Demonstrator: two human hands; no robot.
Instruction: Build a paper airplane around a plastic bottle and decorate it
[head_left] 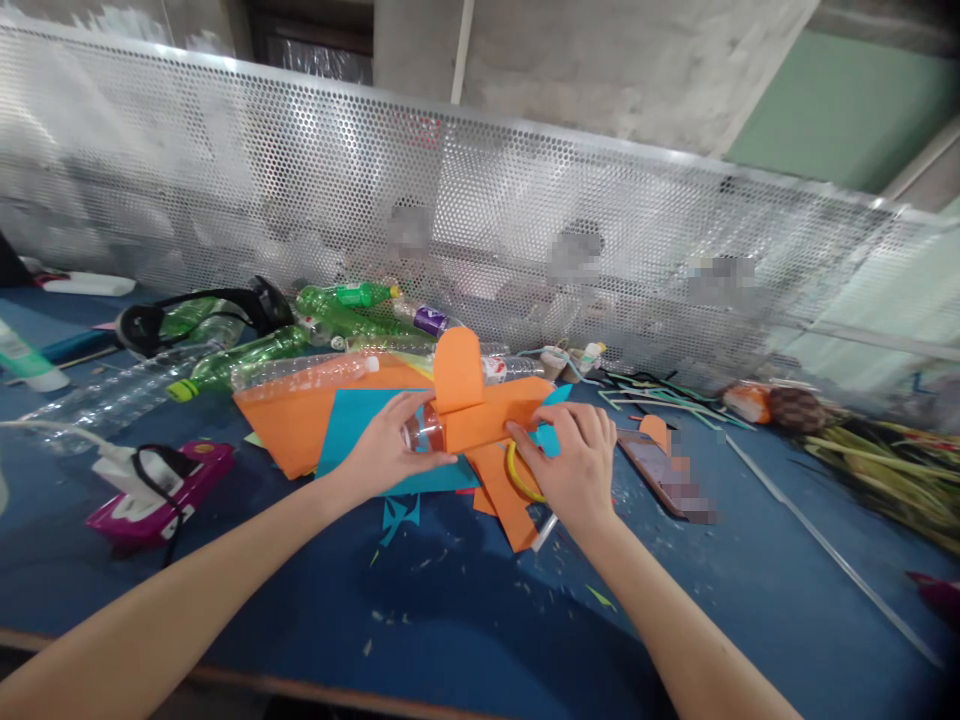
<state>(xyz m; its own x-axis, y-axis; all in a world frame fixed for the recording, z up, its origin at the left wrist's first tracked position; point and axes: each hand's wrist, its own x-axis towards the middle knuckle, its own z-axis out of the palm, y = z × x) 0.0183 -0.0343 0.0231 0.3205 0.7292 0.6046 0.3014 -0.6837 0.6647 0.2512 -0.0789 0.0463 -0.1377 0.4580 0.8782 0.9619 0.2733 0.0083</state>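
Above the table I hold a clear plastic bottle (427, 428) sideways, with orange paper (491, 415) wrapped round its middle. A rounded orange flap (457, 368) stands up from the wrap. My left hand (390, 440) is closed round the bottle's left end. At the right end, the fingers of my right hand (574, 460) are closed on the wrapped bottle, beside bright blue paper pieces (546, 438). How that end is joined is hidden by the fingers. Just below lie a yellow tape roll (517, 473) and cut orange strips (506, 505).
Blue sheets (360, 415) and orange sheets (289, 430) lie behind my left hand. Green bottles (255, 360) and headphones (202, 310) stand farther back. A purple power strip (165, 500) sits left, a phone (667, 480) right. A perforated metal screen (337, 190) borders the table.
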